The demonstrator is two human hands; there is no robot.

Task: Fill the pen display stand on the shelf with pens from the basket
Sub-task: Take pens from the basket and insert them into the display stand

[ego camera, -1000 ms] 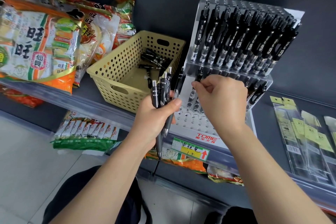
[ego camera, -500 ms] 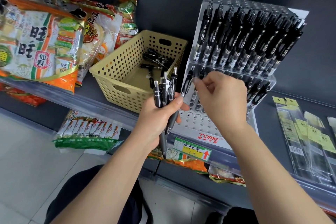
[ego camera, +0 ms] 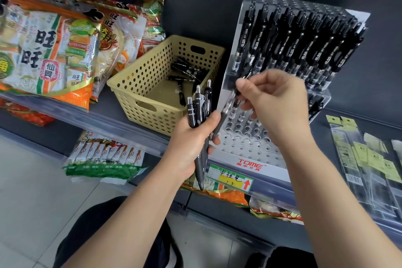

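The pen display stand [ego camera: 250, 164] sits at the front edge of the shelf [ego camera: 324, 137], with the yellow perforated basket [ego camera: 152, 104] just beside its left edge. The stand's upper tier is packed with black pens [ego camera: 304, 45]; the front rows of the lower tier show open holes. The left hand [ego camera: 189, 146] hovers over the shelf's front edge between basket and stand, fingers clamped round a bundle of pens [ego camera: 199, 111] held tips down. The right hand [ego camera: 278, 102] is above the lower tier, thumb and fingertips pinching a single pen [ego camera: 226, 107], tilted and blurred. A few loose pens [ego camera: 185, 72] lie at the basket's back right corner. Snack bags [ego camera: 43, 50] crowd the shelf's left end and flat packets [ego camera: 369, 165] lie towards its right. A price label [ego camera: 231, 178] hangs on the front edge, and pale floor tiles [ego camera: 32, 191] show below
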